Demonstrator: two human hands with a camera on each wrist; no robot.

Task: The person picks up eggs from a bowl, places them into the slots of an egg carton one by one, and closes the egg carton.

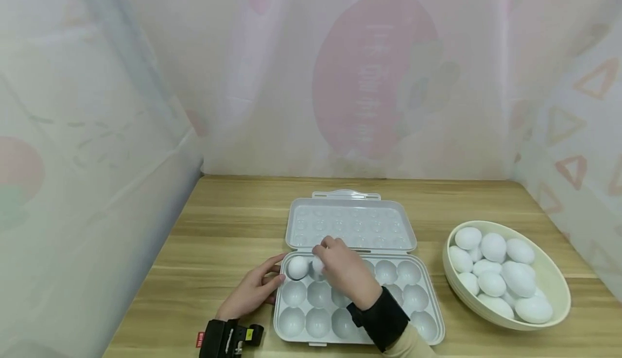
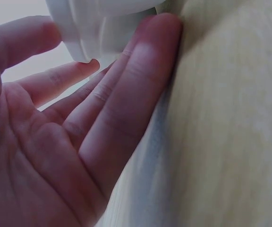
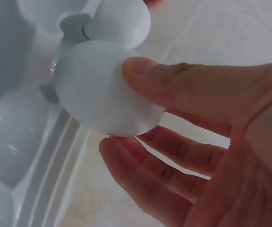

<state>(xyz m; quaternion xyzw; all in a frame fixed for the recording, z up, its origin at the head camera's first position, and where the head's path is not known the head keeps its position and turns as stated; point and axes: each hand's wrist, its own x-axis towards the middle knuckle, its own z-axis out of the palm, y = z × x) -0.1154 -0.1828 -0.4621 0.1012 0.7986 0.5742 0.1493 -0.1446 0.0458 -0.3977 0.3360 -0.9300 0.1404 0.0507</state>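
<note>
An egg box [image 1: 318, 323] of white plastic lies with its lid [image 1: 350, 217] folded back, showing rows of round cups. One white egg [image 1: 298, 268] sits in the back left cup. My right hand [image 1: 347, 271] holds a second egg [image 3: 98, 90] between thumb and fingers, low over the cup beside the first; in the right wrist view the two eggs look close together. My left hand [image 1: 252, 291] grips the box's left edge, and its thumb and fingers lie at the rim in the left wrist view. The cups under my right hand are partly hidden.
To the right stands a cream bowl [image 1: 559, 293] heaped with several white eggs [image 1: 491, 283]. Everything is on a wooden table [image 1: 233, 223]. Patterned pale curtains [image 1: 272, 131] hang behind it and along both sides.
</note>
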